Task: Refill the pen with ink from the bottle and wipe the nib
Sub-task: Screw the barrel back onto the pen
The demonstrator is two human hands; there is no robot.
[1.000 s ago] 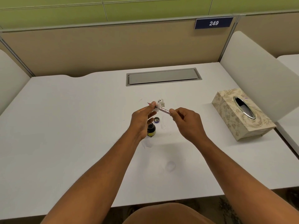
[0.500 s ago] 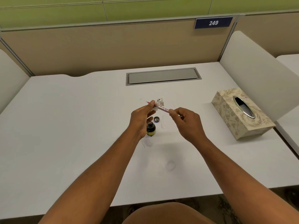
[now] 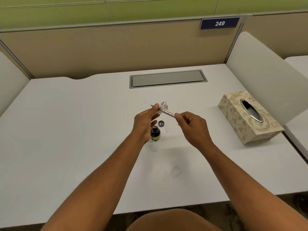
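Head view, sign [image 3: 219,23] reads 249, both hands' fingers [image 3: 179,116] pinching pen [image 3: 168,112], left with tissue [image 3: 163,105].

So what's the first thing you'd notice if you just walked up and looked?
Two hands meet over the middle of the white desk, the left hand and right hand holding a pink pen with an ink-stained tissue at its nib end. Just below stand an open ink bottle and its cap. A patterned tissue box sits to the right.
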